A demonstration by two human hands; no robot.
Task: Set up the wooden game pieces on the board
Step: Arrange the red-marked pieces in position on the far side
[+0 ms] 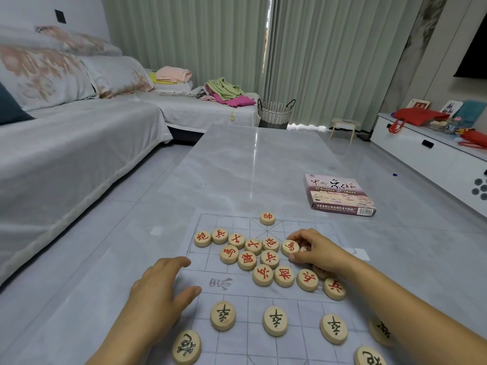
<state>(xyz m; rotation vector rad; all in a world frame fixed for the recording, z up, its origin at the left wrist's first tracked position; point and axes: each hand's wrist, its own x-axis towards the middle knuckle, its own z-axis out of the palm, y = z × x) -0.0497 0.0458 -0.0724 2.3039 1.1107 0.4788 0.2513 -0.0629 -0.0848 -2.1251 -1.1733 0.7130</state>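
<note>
A thin clear board [210,262] printed with a grid lies on the grey table. Several round wooden pieces with red characters [247,260] are bunched in its far half. One red piece [267,218] stands alone at the far edge. Black-marked pieces sit spaced on the near half, three in a row [274,320]. My right hand [316,250] is curled over the right end of the red cluster, fingertips pinching a red piece [305,248] that it mostly hides. My left hand [160,291] rests flat on the board's left edge, fingers apart, holding nothing.
The Chinese chess box [340,194] lies on the table at the far right. A grey sofa [66,143] runs along the left. A white low cabinet [427,148] stands at the right, and a woven basket [275,113] is beyond the table's far end.
</note>
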